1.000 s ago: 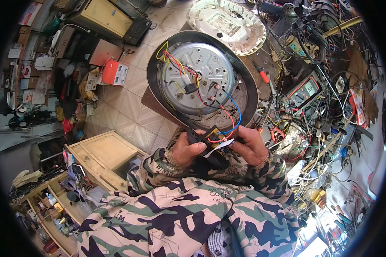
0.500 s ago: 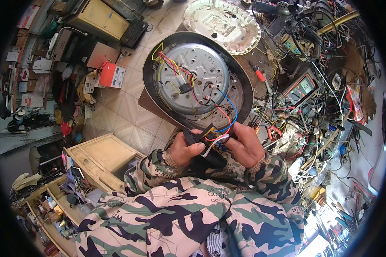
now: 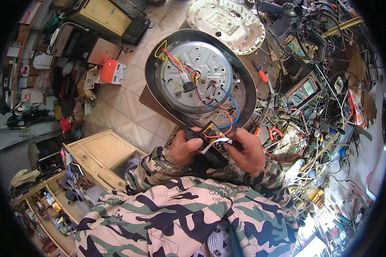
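Note:
My left hand [image 3: 185, 147] is closed around a black plastic housing [image 3: 213, 157], its thumb along the near side. A small circuit board [image 3: 211, 130] sits against this housing, with a blue wire and a red wire running from it into the appliance. A white ribbon cable [image 3: 212, 144] loops across the board. My right hand [image 3: 248, 150] pinches at the right end of the board and cable; its fingertips partly hide what they grip. Just beyond both hands stands an open round appliance base [image 3: 146, 70] with a silver metal disc [image 3: 214, 60], yellow and red wires and a black connector [image 3: 188, 87].
A stained white plastic cover [image 3: 244, 26] lies behind the base. To the right, a multimeter [image 3: 303, 91], a red-handled screwdriver [image 3: 263, 76] and red-handled pliers [image 3: 275, 133] lie among tangled wires. A wooden cabinet [image 3: 101, 156] with an open drawer stands at the left.
My right fingers have shifted at the board's right end, and the thumb now lies lower. The white ribbon cable has swung down flatter. The whole view has shifted slightly.

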{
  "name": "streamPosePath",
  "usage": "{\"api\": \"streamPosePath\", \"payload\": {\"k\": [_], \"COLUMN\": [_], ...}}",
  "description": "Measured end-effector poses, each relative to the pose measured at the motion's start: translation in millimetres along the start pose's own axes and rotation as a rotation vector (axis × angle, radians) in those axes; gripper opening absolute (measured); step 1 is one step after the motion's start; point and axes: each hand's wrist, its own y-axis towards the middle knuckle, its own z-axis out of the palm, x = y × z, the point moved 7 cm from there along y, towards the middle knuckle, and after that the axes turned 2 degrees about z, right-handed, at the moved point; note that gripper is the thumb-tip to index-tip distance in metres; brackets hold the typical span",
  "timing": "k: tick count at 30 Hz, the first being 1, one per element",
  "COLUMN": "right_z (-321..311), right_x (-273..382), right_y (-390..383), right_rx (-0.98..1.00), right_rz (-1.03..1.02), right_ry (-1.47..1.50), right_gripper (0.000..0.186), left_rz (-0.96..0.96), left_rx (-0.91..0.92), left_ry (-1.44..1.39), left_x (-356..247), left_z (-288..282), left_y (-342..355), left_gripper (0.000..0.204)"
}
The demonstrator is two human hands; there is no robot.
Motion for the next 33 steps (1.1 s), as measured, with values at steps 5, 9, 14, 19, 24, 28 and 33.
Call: {"api": "streamPosePath", "payload": {"k": [5, 9, 14, 19, 24, 28, 33], "right_z": [-9.0, 0.6, 8.5, 14.5, 18.8, 25.4, 9.6], "right_x": [35.6, -6.5, -6.8, -14.2, -30.6, -33.4, 1.8], "right_y": [13.9, 5.6, 1.0, -7.3, -23.9, -34.5, -42.0], "right_rx": [-0.139, -0.148, -0.153, -0.181, -0.285, -0.356, -0.513], "right_rz": [-0.048, 0.211, 0.221, 0.25, 0.32, 0.307, 0.116], "right_ry": [-0.068, 0.322, 0.56, 0.706, 0.692, 0.635, 0.179], "right_gripper": [0.028, 0.023, 0.021, 0.022, 0.024, 0.027, 0.029], "left_rz": [-0.011, -0.069, -0.054, -0.108, -0.199, -0.209, -0.227], "left_rx": [-0.036, -0.026, -0.049, -0.053, -0.063, -0.071, -0.099], "left_ry": [-0.046, -0.025, -0.023, -0.027, 0.001, -0.014, 0.009], "left_x": [-5.1, -7.0, -6.2, -5.7, 7.3, 18.5, 26.5], "left_z": [1.9, 1.1, 2.2, 5.2, -6.6, -8.2, -13.8], "left_y": [2.4, 1.6, -5.2, -10.7, -15.7, -19.1, -22.1], "left_gripper": [0.058, 0.062, 0.063, 0.06, 0.061, 0.06, 0.058]}}
